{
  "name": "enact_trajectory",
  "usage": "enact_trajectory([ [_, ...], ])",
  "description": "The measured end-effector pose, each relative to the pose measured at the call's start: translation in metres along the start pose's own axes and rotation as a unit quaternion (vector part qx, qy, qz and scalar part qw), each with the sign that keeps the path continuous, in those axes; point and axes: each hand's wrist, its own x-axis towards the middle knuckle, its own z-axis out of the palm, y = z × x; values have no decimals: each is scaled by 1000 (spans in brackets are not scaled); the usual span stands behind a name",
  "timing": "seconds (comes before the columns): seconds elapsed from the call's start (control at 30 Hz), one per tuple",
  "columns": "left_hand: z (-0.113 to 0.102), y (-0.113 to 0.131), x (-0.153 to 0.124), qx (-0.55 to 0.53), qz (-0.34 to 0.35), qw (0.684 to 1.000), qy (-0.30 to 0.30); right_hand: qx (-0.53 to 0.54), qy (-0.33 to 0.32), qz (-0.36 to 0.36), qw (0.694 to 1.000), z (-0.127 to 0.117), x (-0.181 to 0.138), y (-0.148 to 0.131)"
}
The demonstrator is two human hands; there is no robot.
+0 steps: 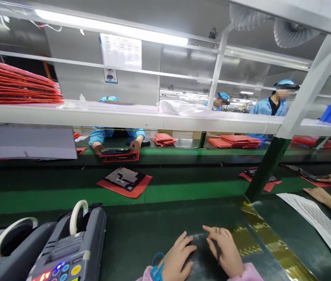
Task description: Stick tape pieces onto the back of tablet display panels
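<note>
My left hand [178,255] rests on the dark green mat, palm down with its fingers spread, and a blue band with a cord circles its wrist. Close beside it, my right hand [225,249] has bent fingers around slim dark tweezers [218,249], whose two thin prongs show above the knuckles. Between the hands lies a dark, glossy, see-through-looking patch [202,249]; whether it is a sheet or a part, I cannot tell. Yellow-brown tape [246,240] is stuck on the mat just right of my right hand.
Two grey tape dispensers [68,246] stand at left. Ahead, a dark panel [126,177] lies on a red sleeve [137,191] on the green conveyor. A green-white post [266,171] rises at right, near printed sheets [314,222] and a co-worker's hands [322,195]. Another person handles panels opposite.
</note>
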Motion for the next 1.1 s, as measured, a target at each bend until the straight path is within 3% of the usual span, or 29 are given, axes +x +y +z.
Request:
enact_trajectory([
  [0.13,1,14,-17,-51,-32,997,45,37,-31,-51,998,17,28,-17],
  [0.3,7,31,-73,-217,-94,962,135,144,-114,-29,982,38,11,-5],
  [0.4,5,35,-126,-329,-145,907,220,185,-147,38,971,40,-2,12],
  [0.6,-27,46,-228,-466,-214,757,405,171,-132,276,936,26,-10,19],
  [0.7,-45,50,-254,-484,-245,691,477,177,-127,318,923,22,-9,14],
  [0.8,-55,52,-258,-470,-271,645,538,182,-123,327,919,22,-7,10],
  [0.93,-52,57,-239,-418,-267,636,591,195,-110,326,919,23,-5,10],
  [1.1,-40,73,-214,-376,-269,704,540,196,-112,330,916,22,-6,12],
])
